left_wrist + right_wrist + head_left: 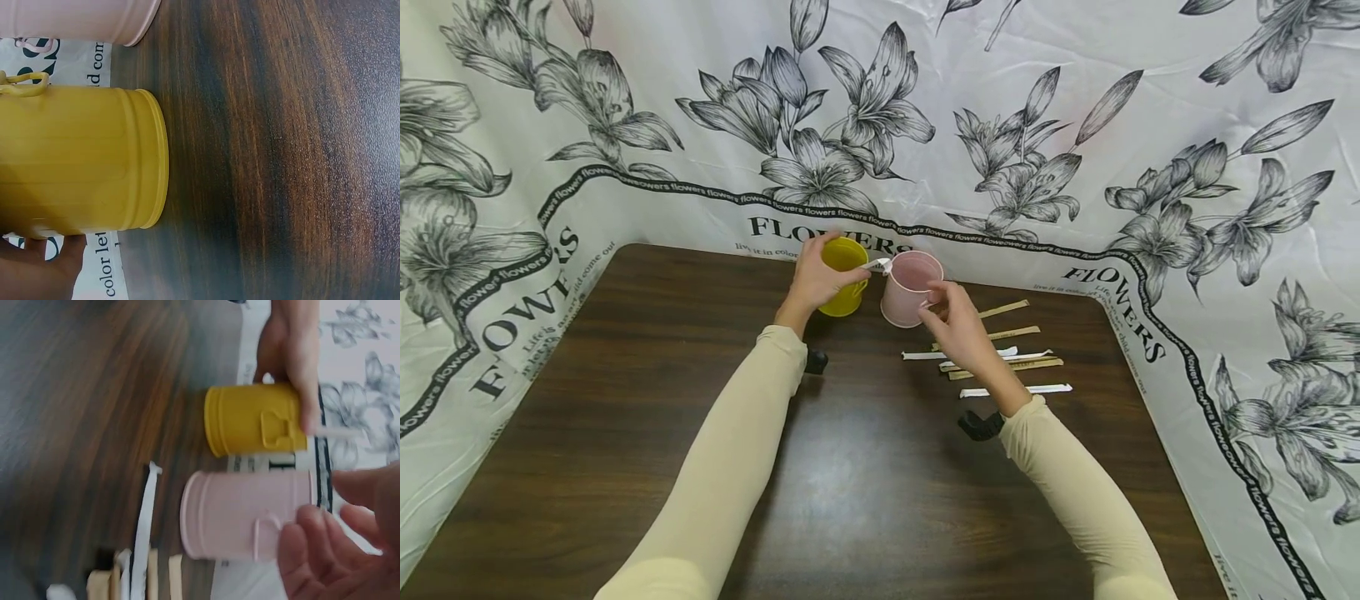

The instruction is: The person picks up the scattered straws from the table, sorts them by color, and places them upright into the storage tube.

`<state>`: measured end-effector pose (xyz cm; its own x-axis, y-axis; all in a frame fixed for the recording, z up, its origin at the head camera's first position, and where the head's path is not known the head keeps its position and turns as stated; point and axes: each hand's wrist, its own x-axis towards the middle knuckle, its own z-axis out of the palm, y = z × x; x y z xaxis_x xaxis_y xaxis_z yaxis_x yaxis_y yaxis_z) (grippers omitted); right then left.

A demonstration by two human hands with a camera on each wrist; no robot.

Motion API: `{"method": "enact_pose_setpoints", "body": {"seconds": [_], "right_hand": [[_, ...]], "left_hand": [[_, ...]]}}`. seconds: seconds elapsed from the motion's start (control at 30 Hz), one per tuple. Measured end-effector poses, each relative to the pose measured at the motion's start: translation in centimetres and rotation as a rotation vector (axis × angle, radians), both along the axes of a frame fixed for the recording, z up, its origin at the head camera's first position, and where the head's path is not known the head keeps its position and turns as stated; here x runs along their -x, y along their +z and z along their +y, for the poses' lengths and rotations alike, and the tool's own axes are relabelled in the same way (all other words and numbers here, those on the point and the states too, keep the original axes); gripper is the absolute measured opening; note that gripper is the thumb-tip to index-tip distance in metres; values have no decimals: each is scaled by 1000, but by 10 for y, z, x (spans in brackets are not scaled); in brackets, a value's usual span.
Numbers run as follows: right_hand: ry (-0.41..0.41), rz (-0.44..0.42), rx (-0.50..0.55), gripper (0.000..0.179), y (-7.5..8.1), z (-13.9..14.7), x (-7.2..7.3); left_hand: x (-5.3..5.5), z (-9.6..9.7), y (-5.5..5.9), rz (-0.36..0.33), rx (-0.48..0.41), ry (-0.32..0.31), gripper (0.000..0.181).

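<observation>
Jutting past yellow bucket [240,420], near pink bucket [234,515]: white stick [877,264].

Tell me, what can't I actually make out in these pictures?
Head: the rest of the white stick, hidden where it meets the left hand.
Head: any print on the brown wrappers, too small to read.
Left wrist: the pink bucket's rim, cut off by the left edge.
Right wrist: the sticks' lower ends, cut off by the bottom edge.
</observation>
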<state>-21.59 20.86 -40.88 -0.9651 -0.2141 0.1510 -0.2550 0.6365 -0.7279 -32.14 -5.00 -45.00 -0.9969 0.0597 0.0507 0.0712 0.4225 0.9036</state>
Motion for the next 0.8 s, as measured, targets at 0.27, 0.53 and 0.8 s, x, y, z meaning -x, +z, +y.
{"method": "enact_pose_setpoints", "body": {"seconds": [0.27,0.53,0.8], "right_hand": [[-6,-82,-179,31,-13,48,-31],[-98,-187,-181,31,-39,97,-55],[-140,-230,-203,36,-59,116,-71]], "left_hand": [[0,2,-1,-3,-4,4,93],[2,2,0,3,-5,3,91],[3,3,-2,-13,-10,7,91]]}}
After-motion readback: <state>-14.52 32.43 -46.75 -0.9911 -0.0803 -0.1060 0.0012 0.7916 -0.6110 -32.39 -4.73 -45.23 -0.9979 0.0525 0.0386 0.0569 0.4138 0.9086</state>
